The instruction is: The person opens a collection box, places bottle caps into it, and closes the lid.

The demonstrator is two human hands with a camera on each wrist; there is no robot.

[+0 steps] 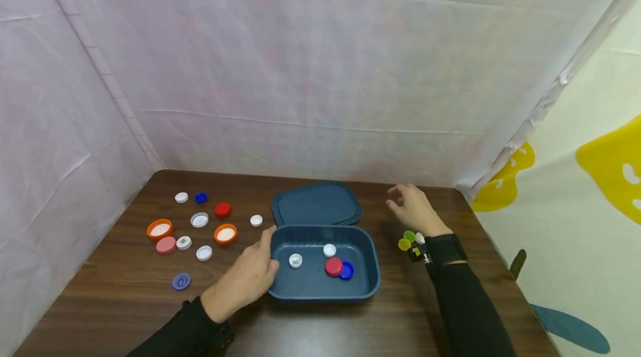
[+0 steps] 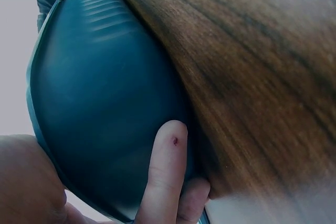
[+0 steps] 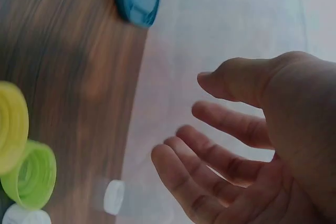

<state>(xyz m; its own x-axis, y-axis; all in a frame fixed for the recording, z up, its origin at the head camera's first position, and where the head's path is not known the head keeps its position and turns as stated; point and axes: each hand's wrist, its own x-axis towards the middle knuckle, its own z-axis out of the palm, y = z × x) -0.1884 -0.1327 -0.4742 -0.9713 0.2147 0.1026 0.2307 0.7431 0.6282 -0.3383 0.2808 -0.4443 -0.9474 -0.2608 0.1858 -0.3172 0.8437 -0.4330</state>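
Note:
A blue-grey plastic box (image 1: 323, 293) stands at the middle of the table, holding several bottle caps: a red cap (image 1: 334, 267) overlapping a blue cap (image 1: 346, 271), and white caps (image 1: 329, 250). My left hand (image 1: 247, 271) grips the box's left side. In the left wrist view, its fingers (image 2: 165, 174) lie along the outer wall. Over the table's right part hovers my right hand (image 1: 413, 209), holding nothing, fingers loosely bent and apart. Below its wrist lie a yellow cap (image 3: 13, 127), a green cap (image 3: 31, 174) and a white cap (image 3: 26, 216).
Behind the box lies its blue-grey lid (image 1: 315, 204). Several caps spread over the table's left, among them orange-rimmed caps (image 1: 159, 229), a red cap (image 1: 222, 209), a pink cap (image 1: 166, 244) and a blue-violet cap (image 1: 181, 281). A white cloth (image 1: 310, 68) hangs behind the table.

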